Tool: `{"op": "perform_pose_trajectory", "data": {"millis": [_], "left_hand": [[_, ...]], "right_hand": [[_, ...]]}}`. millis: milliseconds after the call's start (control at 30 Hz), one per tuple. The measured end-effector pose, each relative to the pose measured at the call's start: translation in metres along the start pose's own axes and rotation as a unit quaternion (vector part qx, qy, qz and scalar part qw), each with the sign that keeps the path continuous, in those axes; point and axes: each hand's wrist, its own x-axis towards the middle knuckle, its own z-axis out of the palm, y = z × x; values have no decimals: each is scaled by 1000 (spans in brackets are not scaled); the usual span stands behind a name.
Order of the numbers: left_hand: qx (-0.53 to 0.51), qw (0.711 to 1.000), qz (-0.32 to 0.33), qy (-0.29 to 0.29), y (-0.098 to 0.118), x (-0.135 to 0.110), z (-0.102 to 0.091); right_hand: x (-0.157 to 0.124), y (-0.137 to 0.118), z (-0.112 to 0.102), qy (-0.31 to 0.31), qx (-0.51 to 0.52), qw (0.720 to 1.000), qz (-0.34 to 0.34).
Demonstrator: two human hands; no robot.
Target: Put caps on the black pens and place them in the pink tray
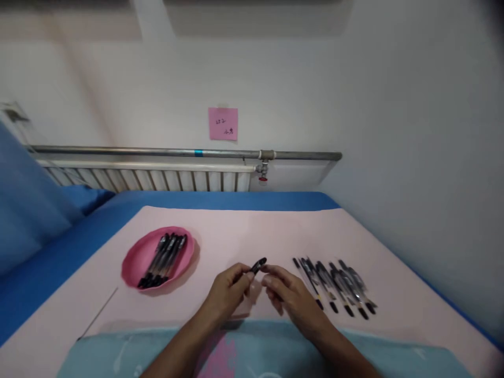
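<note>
My left hand [228, 287] pinches a black-capped pen [259, 265] between thumb and fingers. The cap end points up and to the right, while most of the barrel is hidden by the hand. Close to that cap is my right hand [289, 294], its index fingertip at or against it. The right thumb sits lower, a little apart from the index finger, and the other fingers curl loosely. Several gel pens [338, 286] with clear barrels and black ends lie in a loose, slightly blurred row to the right. Several similar pens [163, 262] rest together inside a pink dish [132, 265] on the left.
A pale pink sheet [236, 231] covers the blue surface [220, 200]. At left a thin rod [100, 311] lies on it. Light-blue patterned cloth [165, 352] is under my forearms. Behind are a radiator [189, 180], a pipe [157, 152] and a pink note [223, 124].
</note>
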Motion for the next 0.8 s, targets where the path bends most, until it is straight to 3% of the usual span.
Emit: {"op": "perform_pose_trajectory", "data": {"millis": [67, 133, 200, 267, 367, 433, 667, 800], "left_hand": [[81, 988, 48, 119, 6, 2, -25], [182, 947, 70, 256, 11, 3, -58], [286, 888, 35, 360, 12, 1, -95], [351, 841, -40, 409, 9, -1, -129], [432, 784, -127, 427, -4, -3, -165], [461, 766, -163, 417, -13, -4, -178], [475, 772, -198, 374, -27, 7, -187], [468, 792, -198, 339, -20, 6, -185]], "right_hand": [[1, 0, -1, 12, 3, 1000, 0], [0, -2, -2, 14, -4, 1000, 10], [-2, -6, 0, 10, -20, 1000, 19], [-5, -11, 2, 5, -38, 999, 19], [-9, -18, 6, -5, -63, 998, 19], [-11, -21, 7, -12, -73, 997, 20], [-15, -19, 5, -7, -75, 997, -2], [-12, -14, -9, 56, -75, 994, -53]]}}
